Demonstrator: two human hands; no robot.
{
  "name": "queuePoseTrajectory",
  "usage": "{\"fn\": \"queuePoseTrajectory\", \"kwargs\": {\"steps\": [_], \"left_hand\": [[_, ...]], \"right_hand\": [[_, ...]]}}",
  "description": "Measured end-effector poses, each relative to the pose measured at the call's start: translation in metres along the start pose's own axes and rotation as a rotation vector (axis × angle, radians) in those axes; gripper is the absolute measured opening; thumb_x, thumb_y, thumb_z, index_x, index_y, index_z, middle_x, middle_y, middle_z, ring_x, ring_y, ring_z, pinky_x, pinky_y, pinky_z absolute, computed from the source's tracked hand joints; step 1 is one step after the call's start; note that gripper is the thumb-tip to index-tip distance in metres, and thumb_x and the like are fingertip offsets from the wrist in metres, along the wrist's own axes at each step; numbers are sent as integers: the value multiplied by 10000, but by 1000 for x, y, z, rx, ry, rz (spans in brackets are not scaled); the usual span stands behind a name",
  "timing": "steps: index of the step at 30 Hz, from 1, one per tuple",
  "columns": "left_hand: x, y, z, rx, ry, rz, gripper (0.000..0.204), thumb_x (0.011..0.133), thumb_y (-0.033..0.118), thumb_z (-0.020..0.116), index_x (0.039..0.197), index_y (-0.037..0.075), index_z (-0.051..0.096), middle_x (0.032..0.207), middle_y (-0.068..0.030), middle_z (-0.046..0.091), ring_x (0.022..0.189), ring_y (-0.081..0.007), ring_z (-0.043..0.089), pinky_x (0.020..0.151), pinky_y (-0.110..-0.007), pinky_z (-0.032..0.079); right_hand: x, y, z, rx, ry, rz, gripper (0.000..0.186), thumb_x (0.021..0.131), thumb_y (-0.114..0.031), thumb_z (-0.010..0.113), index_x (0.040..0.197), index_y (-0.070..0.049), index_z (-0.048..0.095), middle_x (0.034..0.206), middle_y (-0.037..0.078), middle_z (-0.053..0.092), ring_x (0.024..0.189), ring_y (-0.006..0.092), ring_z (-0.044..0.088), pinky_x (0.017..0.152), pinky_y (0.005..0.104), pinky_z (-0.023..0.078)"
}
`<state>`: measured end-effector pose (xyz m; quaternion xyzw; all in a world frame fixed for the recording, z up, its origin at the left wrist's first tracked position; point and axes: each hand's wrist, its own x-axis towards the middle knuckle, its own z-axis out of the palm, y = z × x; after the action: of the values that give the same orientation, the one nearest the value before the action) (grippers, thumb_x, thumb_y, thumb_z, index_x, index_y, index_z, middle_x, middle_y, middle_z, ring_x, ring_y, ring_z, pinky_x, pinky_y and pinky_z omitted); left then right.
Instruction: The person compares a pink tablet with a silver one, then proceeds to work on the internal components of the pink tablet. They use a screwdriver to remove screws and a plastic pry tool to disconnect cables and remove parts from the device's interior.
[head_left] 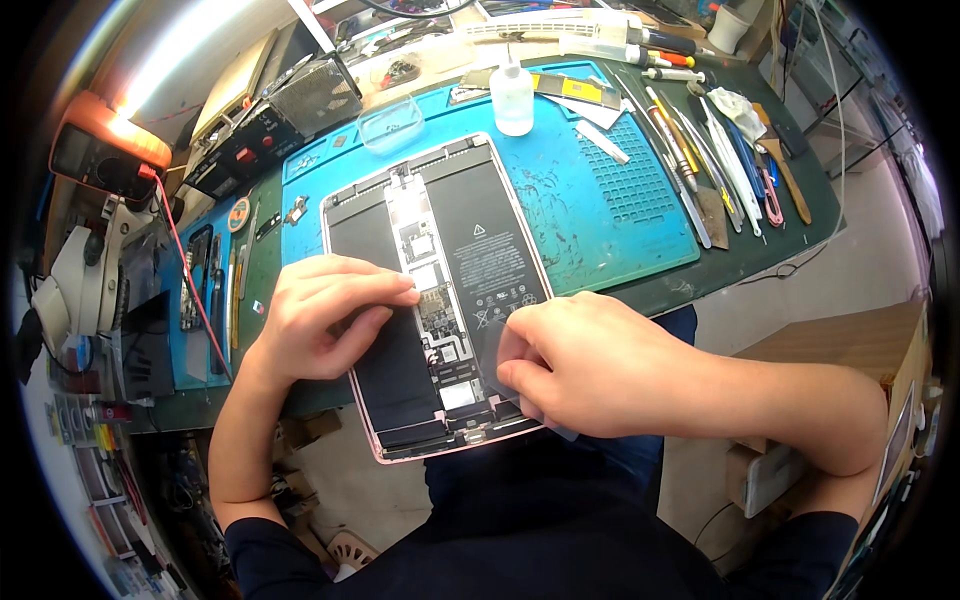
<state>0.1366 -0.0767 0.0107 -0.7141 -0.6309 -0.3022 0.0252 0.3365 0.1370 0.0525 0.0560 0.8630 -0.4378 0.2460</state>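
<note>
An opened tablet (390, 255) lies screenless side up on a blue repair mat (570, 235), its near end reaching past the table edge. Two black battery cells flank a central strip of circuit board (432, 300). My left hand (320, 310) hovers over the left cell, thumb and forefinger apart, fingertips at the board's edge; whether they touch it I cannot tell. Over the lower right cell my right hand (570, 360) is closed in a pinch on a thin see-through plastic sheet (491, 352), which lies against the battery beside the board. My palm hides part of the sheet.
A white dispenser bottle (513, 100) and a clear plastic tray (391, 125) stand behind the tablet. Tweezers, brushes and several other tools (715, 150) lie at the right. An orange multimeter (105, 150) with a red lead (180, 245) and a black power box (245, 150) are at the left.
</note>
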Motion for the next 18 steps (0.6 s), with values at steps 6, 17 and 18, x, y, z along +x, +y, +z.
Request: {"fn": "queuePoseTrajectory", "kwargs": {"steps": [6, 17, 18], "left_hand": [[1, 0, 0, 0, -8, 0, 367, 735, -60, 727, 1092, 18, 767, 970, -54, 821, 876, -233, 783, 760, -333, 614], [0, 1, -3, -1, -47, -35, 343, 764, 15, 768, 1107, 19, 763, 1009, -75, 814, 904, -261, 785, 777, -346, 615], [-1, 1, -5, 2, -68, -43, 335, 790, 57, 793, 1121, 19, 759, 1035, -87, 811, 920, -272, 784, 785, -353, 616]], "right_hand": [[0, 6, 6, -36, 86, -53, 220, 969, -152, 613, 945, 34, 728, 786, 145, 764, 778, 291, 767, 764, 404, 590], [10, -2, -6, -112, 27, -31, 267, 941, -182, 641, 823, 29, 753, 670, 137, 735, 651, 270, 747, 698, 394, 591], [12, -2, -5, -129, 28, -37, 267, 940, -183, 640, 827, 30, 755, 672, 137, 737, 644, 265, 747, 694, 390, 592]]}}
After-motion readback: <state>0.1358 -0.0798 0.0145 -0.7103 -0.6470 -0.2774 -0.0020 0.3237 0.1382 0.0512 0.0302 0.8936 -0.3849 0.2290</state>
